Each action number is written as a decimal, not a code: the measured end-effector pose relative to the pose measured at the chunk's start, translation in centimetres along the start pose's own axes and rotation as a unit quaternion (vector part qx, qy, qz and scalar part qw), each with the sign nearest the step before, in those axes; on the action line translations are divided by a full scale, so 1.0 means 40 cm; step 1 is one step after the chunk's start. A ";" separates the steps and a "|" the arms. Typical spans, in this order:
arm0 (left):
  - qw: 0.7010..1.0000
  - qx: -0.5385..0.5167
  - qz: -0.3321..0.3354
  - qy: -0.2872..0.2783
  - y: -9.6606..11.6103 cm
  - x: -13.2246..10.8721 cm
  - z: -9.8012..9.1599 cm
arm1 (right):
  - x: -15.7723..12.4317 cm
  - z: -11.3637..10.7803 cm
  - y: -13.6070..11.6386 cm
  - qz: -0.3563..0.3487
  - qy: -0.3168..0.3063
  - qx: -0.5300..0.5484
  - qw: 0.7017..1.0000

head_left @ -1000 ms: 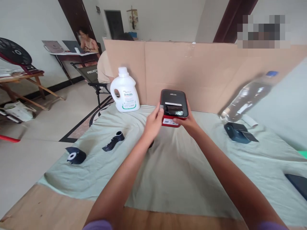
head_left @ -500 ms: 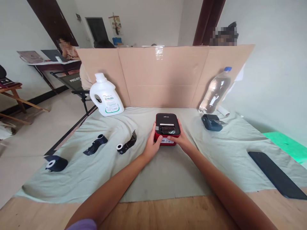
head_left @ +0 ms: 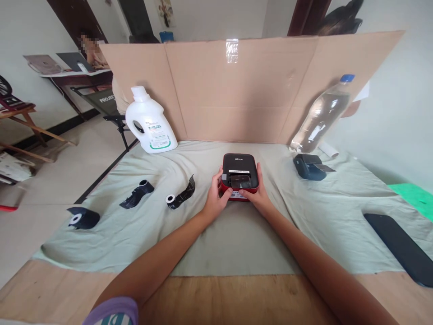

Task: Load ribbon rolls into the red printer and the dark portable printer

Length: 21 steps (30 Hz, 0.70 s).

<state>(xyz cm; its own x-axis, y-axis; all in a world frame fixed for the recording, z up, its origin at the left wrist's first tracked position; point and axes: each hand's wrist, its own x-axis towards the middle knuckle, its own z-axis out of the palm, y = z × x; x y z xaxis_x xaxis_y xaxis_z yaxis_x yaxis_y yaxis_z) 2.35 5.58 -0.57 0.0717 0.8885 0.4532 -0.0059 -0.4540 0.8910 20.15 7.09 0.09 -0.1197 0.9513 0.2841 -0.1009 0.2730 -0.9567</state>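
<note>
A small red and black label printer (head_left: 239, 163) rests on the green cloth, and a dark strip (head_left: 241, 181) shows at the slot in its top. My left hand (head_left: 216, 195) is closed around the printer's left side, its thumb on the front edge. On the right side, my right hand (head_left: 259, 192) grips it the same way, thumb at the front. To the left lie three dark ribbon rolls: one with a short unrolled tail (head_left: 181, 194), another (head_left: 138, 193) further left, and a thicker roll (head_left: 84, 218) at the far left.
White detergent jug (head_left: 150, 122) and tilted clear bottle with blue cap (head_left: 321, 115) stand before a cardboard screen (head_left: 233, 95). A dark small device (head_left: 308, 167) and a black phone (head_left: 397, 246) lie to the right. A person (head_left: 93, 52) sits at a laptop behind.
My view has shifted, so the cardboard screen and table objects appear moved in the picture. Both hands keep their hold on the printer.
</note>
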 end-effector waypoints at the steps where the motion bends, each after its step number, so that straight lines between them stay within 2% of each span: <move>1: 1.000 0.002 -0.001 0.002 0.000 0.000 0.001 | -0.001 0.002 0.003 -0.002 0.006 -0.006 1.000; 21: 1.000 -0.011 -0.020 -0.006 0.002 -0.017 0.006 | -0.026 -0.004 -0.008 -0.042 0.005 -0.022 0.999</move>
<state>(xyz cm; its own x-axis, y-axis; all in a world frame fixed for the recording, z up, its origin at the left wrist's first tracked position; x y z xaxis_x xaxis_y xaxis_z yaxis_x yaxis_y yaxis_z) 2.53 4.92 -0.82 0.0849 0.9053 0.4162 -0.0244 -0.4157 0.9092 20.47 6.04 0.09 -0.1033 0.9260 0.3631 -0.0675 0.3577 -0.9314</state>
